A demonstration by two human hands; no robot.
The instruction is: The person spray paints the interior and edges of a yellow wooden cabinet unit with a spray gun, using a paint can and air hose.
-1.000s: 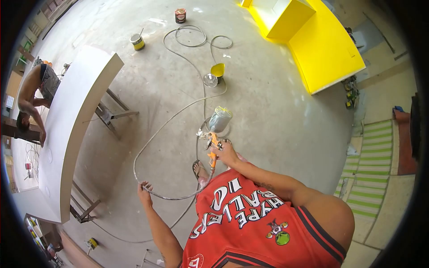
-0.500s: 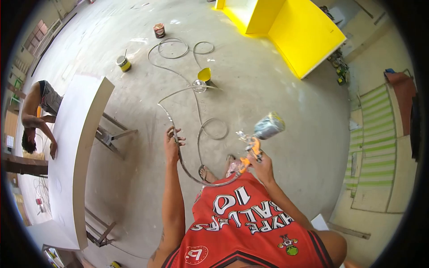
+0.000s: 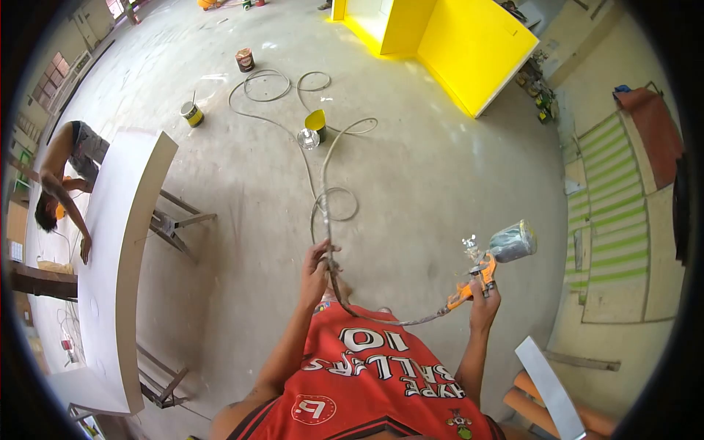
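Bright, even daylight, soft shadows, sharp centre, heavy fisheye warping and black corners

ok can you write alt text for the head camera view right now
A person in a red jersey holds an orange spray gun in the right hand and grips its hose with the left hand, over a concrete floor. To the left another person bends over a white panel; a yellow cabinet stands beyond.

Single head-worn fisheye view, facing steeply down, left hand (image 3: 317,268) and right hand (image 3: 484,301) near, concrete floor (image 3: 440,169) beyond
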